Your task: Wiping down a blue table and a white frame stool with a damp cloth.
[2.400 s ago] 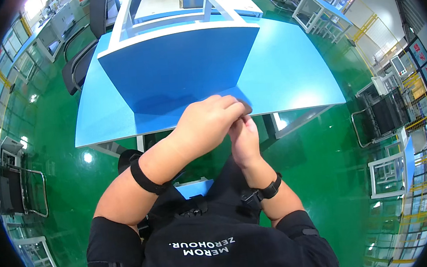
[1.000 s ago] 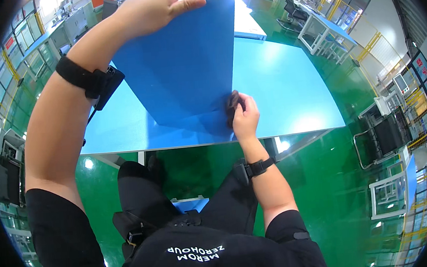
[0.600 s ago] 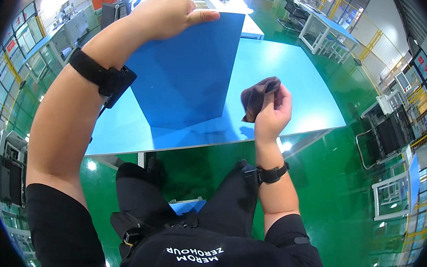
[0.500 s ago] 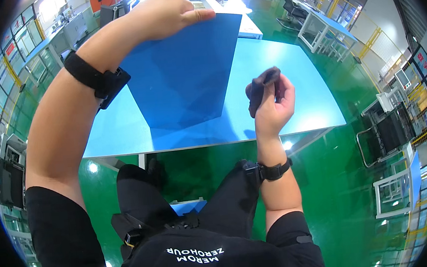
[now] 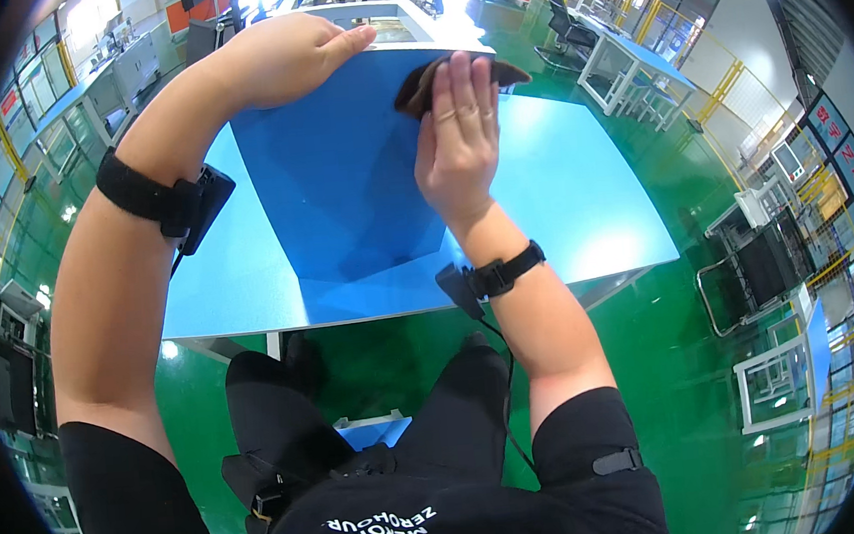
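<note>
A tall, flat-faced blue panel (image 5: 340, 183) stands upright on the light blue table (image 5: 582, 195). My left hand (image 5: 290, 57) is closed over its top edge at the left, the thumb lying along the edge and the other fingers mostly hidden. Against the upper right of the panel, my right hand (image 5: 461, 129) holds a dark brown cloth (image 5: 418, 89), fingers stretched upward over it. Part of the cloth sticks out past the panel's right edge. Each of my wrists wears a black strap with a small device.
Behind the panel's top shows a white frame (image 5: 412, 12). The table's front edge runs just ahead of my legs, above a green floor (image 5: 646, 370). At the right stand a black chair (image 5: 758, 266) and a white-framed table (image 5: 782, 380). Another blue-topped table (image 5: 630, 45) is farther back.
My right hand has moved up and left with the cloth, from beside the panel onto its upper right. My left hand still grips the top edge. The view has shifted slightly.
</note>
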